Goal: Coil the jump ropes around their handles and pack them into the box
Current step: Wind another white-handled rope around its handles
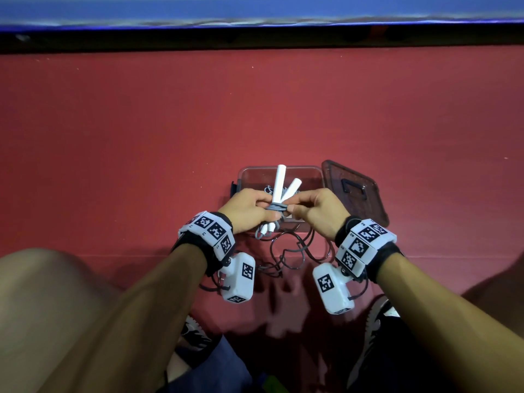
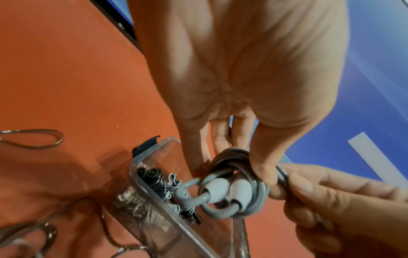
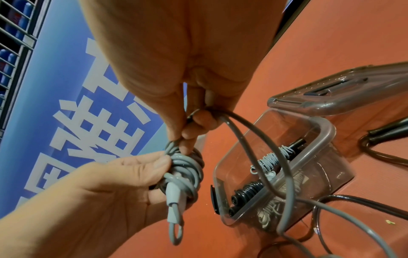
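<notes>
The left hand (image 1: 247, 209) gripped two white handles (image 1: 277, 182) of one grey jump rope (image 1: 276, 207), held above the clear box (image 1: 312, 177), while the right hand (image 1: 314, 209) pinched the grey cord beside the few turns wound round them. Inside the box lay two coiled ropes (image 3: 262, 174), one grey, one black. One lid (image 1: 354, 191) lay just beside the box, and one dark rope (image 1: 295, 251) trailed loose on the red floor (image 1: 141, 137).

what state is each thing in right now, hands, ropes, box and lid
left hand: grips the white handles at the wraps
right hand: pinches the grey rope, partly coiled round the handles
clear box: open, coiled ropes already inside
lid: off, lying beside the box
dark rope: loose on the red floor, uncoiled
</notes>
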A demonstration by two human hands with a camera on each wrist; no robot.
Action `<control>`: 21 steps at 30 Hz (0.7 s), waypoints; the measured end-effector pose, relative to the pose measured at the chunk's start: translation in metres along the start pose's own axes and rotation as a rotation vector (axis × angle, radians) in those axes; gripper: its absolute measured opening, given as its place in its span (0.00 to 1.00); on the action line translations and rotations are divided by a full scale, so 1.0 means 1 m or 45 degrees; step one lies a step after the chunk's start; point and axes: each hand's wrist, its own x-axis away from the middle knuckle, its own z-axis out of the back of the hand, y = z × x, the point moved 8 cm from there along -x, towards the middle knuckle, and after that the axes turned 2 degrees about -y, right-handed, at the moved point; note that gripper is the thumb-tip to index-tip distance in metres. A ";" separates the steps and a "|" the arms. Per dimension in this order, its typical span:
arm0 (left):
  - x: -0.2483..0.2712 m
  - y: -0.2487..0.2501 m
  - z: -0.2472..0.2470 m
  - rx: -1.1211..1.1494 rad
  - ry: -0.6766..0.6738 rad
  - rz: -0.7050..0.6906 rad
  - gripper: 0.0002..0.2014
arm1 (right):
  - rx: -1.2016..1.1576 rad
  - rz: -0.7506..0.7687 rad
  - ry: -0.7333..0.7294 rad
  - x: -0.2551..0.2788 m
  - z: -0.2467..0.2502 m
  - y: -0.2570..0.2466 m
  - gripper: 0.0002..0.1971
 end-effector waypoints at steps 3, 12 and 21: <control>-0.002 -0.001 0.001 0.088 0.005 0.017 0.09 | -0.072 0.006 0.057 -0.001 0.004 0.000 0.05; 0.001 -0.004 -0.009 0.367 -0.054 0.108 0.11 | -0.157 -0.009 0.195 -0.004 0.010 0.014 0.10; 0.005 -0.001 -0.011 0.602 -0.078 0.100 0.17 | -0.351 -0.097 0.114 -0.004 0.002 0.015 0.09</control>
